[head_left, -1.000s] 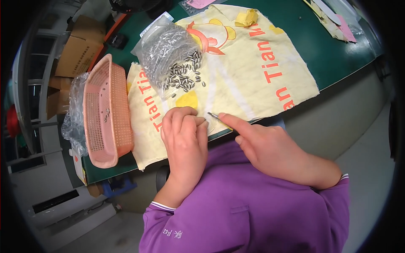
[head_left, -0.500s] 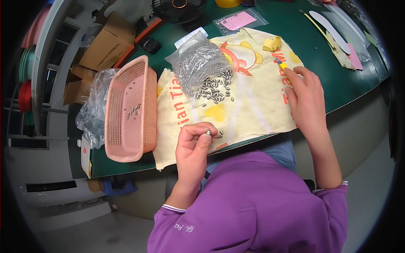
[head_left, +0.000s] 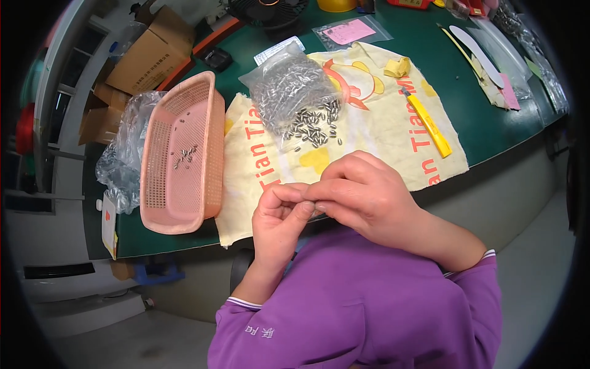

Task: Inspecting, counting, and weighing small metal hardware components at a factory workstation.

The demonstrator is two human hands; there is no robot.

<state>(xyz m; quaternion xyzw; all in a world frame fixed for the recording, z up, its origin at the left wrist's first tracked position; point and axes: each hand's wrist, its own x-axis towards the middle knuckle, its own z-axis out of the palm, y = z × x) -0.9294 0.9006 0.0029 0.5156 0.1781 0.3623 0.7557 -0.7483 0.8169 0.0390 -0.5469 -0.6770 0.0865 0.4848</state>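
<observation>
My left hand (head_left: 278,216) is closed in a pinch at the cloth's front edge, fingertips round a small metal part that is now mostly hidden. My right hand (head_left: 376,198) meets it there, its thumb and forefinger pressed together at the same spot; what they grip cannot be made out. Beyond the hands, a pile of small silvery metal parts (head_left: 315,130) spills from a clear plastic bag (head_left: 289,86) filled with more of them. To the right, a yellow utility knife (head_left: 429,123) lies on the cream printed cloth (head_left: 375,147).
Left of the cloth stands a pink mesh basket (head_left: 212,154) with several metal parts inside. Beside it are crumpled clear plastic (head_left: 126,157) and a cardboard box (head_left: 150,55). A black fan (head_left: 268,12) and a small bag with a pink label (head_left: 350,31) stand farther back on the green table (head_left: 418,37).
My right hand has let go of the utility knife, now lying on the cloth, and moved left to my left hand. The left hand keeps its pinch, covering the metal part.
</observation>
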